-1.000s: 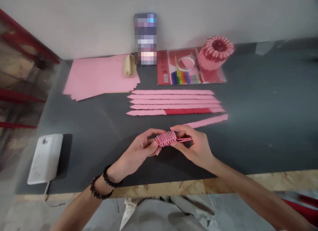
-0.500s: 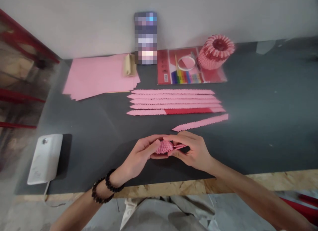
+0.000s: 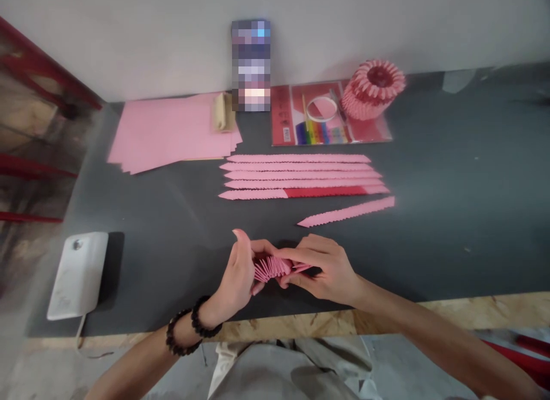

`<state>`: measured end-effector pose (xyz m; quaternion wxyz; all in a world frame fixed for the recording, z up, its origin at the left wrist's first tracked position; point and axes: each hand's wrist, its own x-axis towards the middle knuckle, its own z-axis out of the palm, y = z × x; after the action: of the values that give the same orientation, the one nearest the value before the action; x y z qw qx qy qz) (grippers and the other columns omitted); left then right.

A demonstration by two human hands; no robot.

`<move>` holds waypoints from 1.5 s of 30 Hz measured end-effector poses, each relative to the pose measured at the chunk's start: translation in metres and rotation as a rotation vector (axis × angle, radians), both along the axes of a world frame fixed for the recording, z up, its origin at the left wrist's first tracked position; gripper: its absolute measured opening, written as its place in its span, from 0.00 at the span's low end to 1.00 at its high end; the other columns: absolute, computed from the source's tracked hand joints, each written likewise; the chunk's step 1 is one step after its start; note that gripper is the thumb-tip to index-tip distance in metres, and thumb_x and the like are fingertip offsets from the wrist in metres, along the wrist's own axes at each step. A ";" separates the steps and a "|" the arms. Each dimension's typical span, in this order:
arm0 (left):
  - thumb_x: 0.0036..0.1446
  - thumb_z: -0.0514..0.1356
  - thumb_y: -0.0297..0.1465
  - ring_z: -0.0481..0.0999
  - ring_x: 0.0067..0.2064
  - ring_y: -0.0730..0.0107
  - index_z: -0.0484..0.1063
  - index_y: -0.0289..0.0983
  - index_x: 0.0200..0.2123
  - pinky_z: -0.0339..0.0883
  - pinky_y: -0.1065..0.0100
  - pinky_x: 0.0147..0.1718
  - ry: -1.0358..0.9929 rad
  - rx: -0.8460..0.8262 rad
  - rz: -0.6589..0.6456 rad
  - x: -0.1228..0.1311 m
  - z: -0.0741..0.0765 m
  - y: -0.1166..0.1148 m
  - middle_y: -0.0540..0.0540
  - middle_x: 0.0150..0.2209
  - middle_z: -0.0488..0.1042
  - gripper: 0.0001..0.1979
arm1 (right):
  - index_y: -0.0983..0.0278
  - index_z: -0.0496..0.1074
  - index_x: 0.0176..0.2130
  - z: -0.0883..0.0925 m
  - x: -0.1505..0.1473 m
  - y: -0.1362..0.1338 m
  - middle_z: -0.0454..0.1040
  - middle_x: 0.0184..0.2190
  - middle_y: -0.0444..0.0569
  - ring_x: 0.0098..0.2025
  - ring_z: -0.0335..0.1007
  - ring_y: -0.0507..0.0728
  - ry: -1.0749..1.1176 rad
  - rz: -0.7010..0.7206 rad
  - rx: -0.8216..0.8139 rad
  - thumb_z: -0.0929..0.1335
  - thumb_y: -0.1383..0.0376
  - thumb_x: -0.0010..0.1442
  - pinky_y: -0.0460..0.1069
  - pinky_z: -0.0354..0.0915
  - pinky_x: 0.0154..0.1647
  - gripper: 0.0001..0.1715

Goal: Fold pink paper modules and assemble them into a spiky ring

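Near the table's front edge, a short curved row of interlocked pink folded paper pieces (image 3: 271, 268) lies between my two hands. My left hand (image 3: 240, 274) cups its left end, thumb raised off the paper and fingers curled beneath. From the right, my right hand (image 3: 324, 268) pinches the other end, where a few pink paper points stick out under the palm. Just beyond my hands lies a loose pink strip of folded pieces (image 3: 348, 211), slightly slanted. Several longer strips (image 3: 296, 175) lie parallel behind it, the nearest one partly red.
Pink paper sheets (image 3: 167, 130) lie at the back left with a packaged cream tool (image 3: 222, 112). A phone (image 3: 251, 65) leans on the wall. A pink-and-red paper vase (image 3: 373, 90) stands on a red craft packet (image 3: 281, 119). A white power bank (image 3: 79, 274) with a cable lies left.
My left thumb has lifted off the folded row, showing more of its fanned pieces. Both hands have shifted slightly left and nearer to me.
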<state>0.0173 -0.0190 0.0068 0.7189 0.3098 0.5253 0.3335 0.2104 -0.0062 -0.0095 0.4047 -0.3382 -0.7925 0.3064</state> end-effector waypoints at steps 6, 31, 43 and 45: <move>0.48 0.34 0.75 0.65 0.15 0.68 0.71 0.37 0.14 0.55 0.68 0.15 -0.001 0.039 0.052 0.006 0.005 0.001 0.41 0.13 0.68 0.51 | 0.59 0.78 0.52 -0.003 -0.011 -0.009 0.77 0.26 0.41 0.27 0.70 0.51 0.032 0.004 0.103 0.74 0.56 0.65 0.49 0.63 0.30 0.17; 0.57 0.42 0.69 0.82 0.45 0.48 0.75 0.36 0.55 0.78 0.58 0.34 -0.153 -0.079 -0.055 -0.015 0.008 0.018 0.33 0.51 0.79 0.48 | 0.60 0.81 0.42 0.012 0.010 0.011 0.80 0.27 0.41 0.20 0.68 0.49 -0.019 -0.388 -0.370 0.76 0.60 0.56 0.44 0.63 0.21 0.13; 0.63 0.63 0.49 0.80 0.44 0.61 0.70 0.38 0.58 0.73 0.63 0.43 -0.037 0.157 -0.124 0.009 0.008 -0.003 0.41 0.45 0.80 0.27 | 0.56 0.78 0.48 0.003 0.004 0.011 0.82 0.30 0.41 0.25 0.69 0.51 -0.203 0.118 -0.207 0.79 0.48 0.55 0.47 0.65 0.34 0.26; 0.60 0.67 0.46 0.78 0.33 0.67 0.70 0.36 0.55 0.70 0.68 0.32 -0.060 0.118 -0.191 0.010 0.007 -0.002 0.47 0.32 0.78 0.26 | 0.58 0.76 0.47 0.001 0.004 0.011 0.81 0.29 0.41 0.27 0.71 0.52 -0.197 0.050 -0.270 0.78 0.46 0.56 0.48 0.67 0.35 0.26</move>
<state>0.0273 -0.0211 0.0142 0.7434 0.3902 0.4510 0.3028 0.2144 0.0049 -0.0083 0.2681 -0.3982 -0.7882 0.3851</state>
